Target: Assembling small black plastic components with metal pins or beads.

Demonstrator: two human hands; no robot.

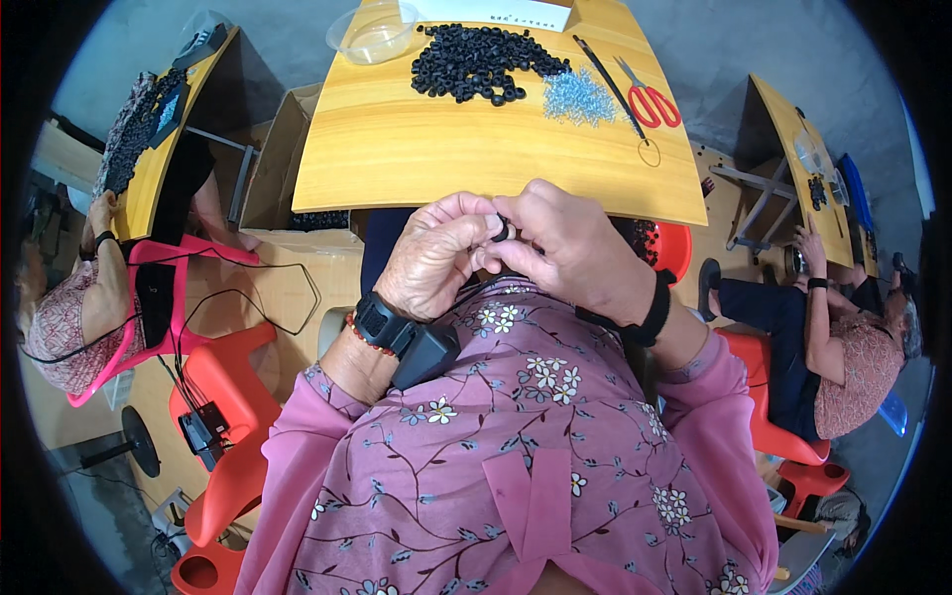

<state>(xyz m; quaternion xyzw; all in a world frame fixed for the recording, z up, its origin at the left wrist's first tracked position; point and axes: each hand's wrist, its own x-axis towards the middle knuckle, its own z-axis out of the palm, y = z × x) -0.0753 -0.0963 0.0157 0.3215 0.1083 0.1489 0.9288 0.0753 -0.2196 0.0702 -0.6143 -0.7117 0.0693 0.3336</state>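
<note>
My left hand point(433, 260) and my right hand point(563, 238) meet in front of my body, just off the near edge of the yellow wooden table point(476, 149). Between the fingertips of both is a small round black piece point(502, 230); the fingers cover part of it. Beyond them on the table lies a heap of small black pieces point(466, 64). To its right is a smaller pile of pale blue, clear bits point(578, 99). A thin black stick point(607, 79) and red-handled scissors point(654, 104) rest at the right, near a thin ring point(649, 153).
A clear plastic bowl point(373, 35) and a white box point(496, 12) stand at the table's far side. On the left is a cardboard box point(297, 238); on the right, a red stool point(674, 253). People sit at tables on both sides. Black cable point(307, 288) loops at left.
</note>
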